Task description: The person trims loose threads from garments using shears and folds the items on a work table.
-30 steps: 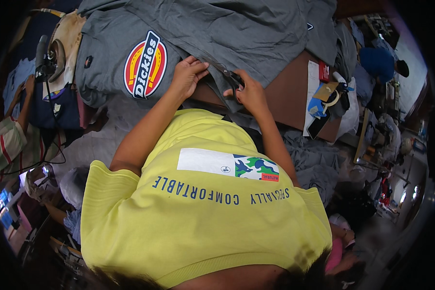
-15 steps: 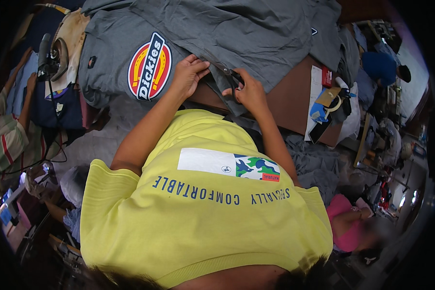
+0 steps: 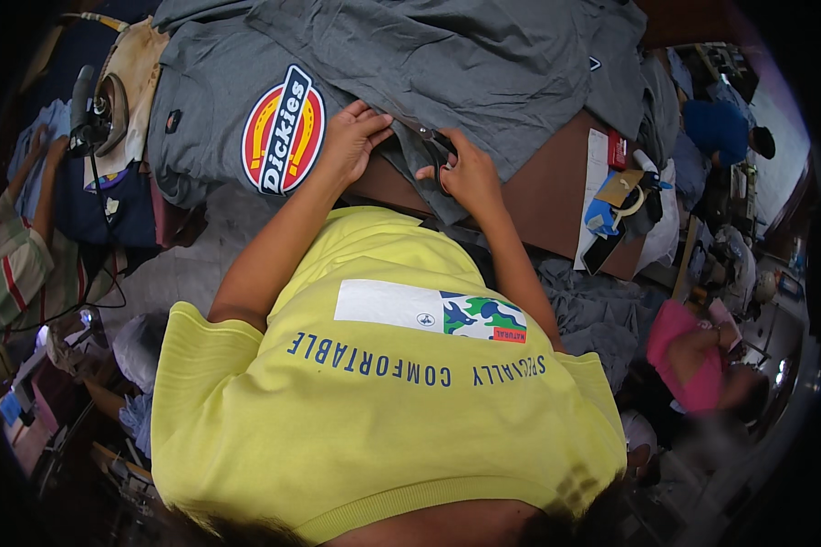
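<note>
A dark grey garment (image 3: pixel 447 55) lies spread over the brown table, with a large red, yellow and black-and-white logo patch (image 3: pixel 283 129) on its left part. My left hand (image 3: pixel 348 146) is closed in a pinch at the garment's near edge, beside the patch. Small black-handled scissors (image 3: pixel 423 131) are in my right hand (image 3: pixel 470 179), its fingers through the loops. Their blades point left, toward my left fingertips, and lie against the cloth. A flap of grey cloth hangs below the scissors over the table's near edge. What exactly the left fingertips pinch is partly hidden.
On the brown table (image 3: pixel 543 196) at right lie white paper (image 3: pixel 596 150), a red box (image 3: pixel 618 149), a tape roll (image 3: pixel 631 202) and a phone (image 3: pixel 602 251). An iron (image 3: pixel 109 114) stands at far left, near another person's arms (image 3: pixel 47 173). A person in pink (image 3: pixel 689 356) is at lower right.
My hands and the scissors have barely moved. The person in pink at lower right has shifted up and to the right. At far left, the other person's hands have moved slightly.
</note>
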A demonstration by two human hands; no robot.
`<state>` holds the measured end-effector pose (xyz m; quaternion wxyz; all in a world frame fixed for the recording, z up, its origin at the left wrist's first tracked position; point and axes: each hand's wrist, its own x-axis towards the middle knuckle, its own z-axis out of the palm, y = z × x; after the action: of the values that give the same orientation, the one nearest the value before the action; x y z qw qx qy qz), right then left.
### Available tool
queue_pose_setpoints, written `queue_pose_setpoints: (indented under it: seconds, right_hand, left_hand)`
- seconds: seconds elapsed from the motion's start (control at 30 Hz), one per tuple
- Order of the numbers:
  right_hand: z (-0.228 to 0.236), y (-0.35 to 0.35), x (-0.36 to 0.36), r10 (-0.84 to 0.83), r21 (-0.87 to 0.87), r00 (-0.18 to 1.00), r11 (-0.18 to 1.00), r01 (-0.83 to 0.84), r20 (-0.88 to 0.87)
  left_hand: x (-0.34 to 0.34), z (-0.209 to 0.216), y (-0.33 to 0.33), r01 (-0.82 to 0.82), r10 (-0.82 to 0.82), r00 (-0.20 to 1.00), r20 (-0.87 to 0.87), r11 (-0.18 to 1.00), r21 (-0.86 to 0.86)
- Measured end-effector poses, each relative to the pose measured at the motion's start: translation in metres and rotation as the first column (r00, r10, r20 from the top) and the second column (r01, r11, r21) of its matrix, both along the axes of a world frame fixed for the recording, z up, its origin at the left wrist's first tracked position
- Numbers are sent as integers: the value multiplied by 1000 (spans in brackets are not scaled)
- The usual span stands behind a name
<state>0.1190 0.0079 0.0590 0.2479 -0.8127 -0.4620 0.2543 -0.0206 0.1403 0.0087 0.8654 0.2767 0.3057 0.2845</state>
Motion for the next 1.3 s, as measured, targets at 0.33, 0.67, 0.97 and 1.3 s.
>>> queue_pose_setpoints:
  seconds: [0.33, 0.67, 0.97, 1.3]
  right_hand:
    - [-11, -12, 4, -24, 138, 999, 990, 27, -22]
    - [2, 12, 2, 47, 107, 991, 992, -60, 126]
    - [-18, 3, 10, 31, 188, 999, 982, -35, 25]
    - [0, 24, 2, 95, 147, 985, 982, -116, 146]
  left_hand:
    - [0, 9, 4, -14, 14, 1000, -1, 1000, -20]
    - [0, 8, 9, -37, 37, 999, 12, 998, 55]
    - [-3, 7, 20, -81, 80, 996, 25, 995, 60]
    - [-5, 14, 18, -83, 82, 996, 20, 989, 125]
